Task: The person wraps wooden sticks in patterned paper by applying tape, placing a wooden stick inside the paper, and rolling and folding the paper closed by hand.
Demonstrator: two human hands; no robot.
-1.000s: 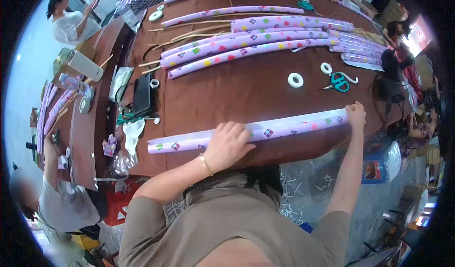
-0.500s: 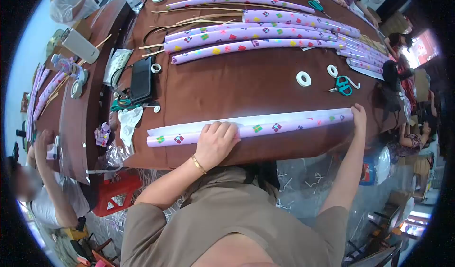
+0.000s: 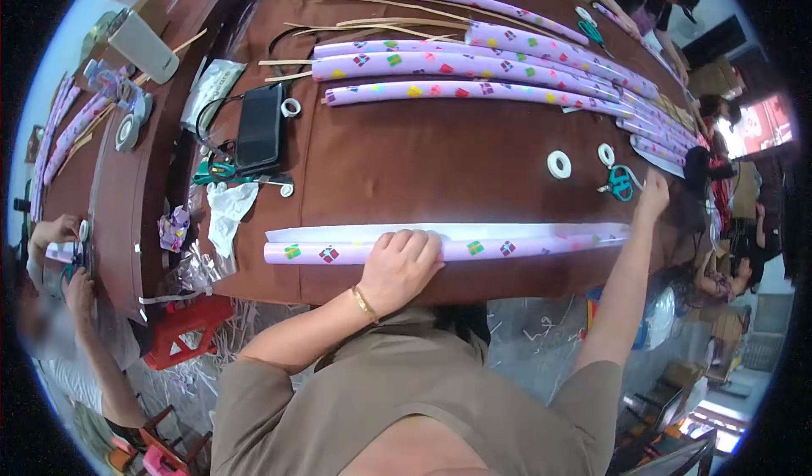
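A sheet of lilac wrapping paper point(image 3: 474, 249) with printed gift boxes lies rolled into a long tube near the table's front edge. Its white inner side point(image 3: 338, 232) shows along the far edge. My left hand point(image 3: 402, 265), with a gold bracelet at the wrist, is closed over the middle of the tube and presses it down. Beyond the tube's right end, my right hand point(image 3: 654, 195) is closed at the loose end of a white tape roll point(image 3: 606, 155). Teal-handled scissors point(image 3: 621, 183) lie just left of that hand.
Several finished lilac tubes point(image 3: 474, 91) and thin wooden sticks point(image 3: 288, 70) lie across the back. Another white tape roll point(image 3: 558, 164) sits mid-table. A black phone point(image 3: 260, 127) and crumpled white paper point(image 3: 230, 214) are at left. Other people work at both sides.
My right hand has let go of the tube's right end and moved up to the tape by the scissors. My left hand stays on the tube. The view has shifted slightly.
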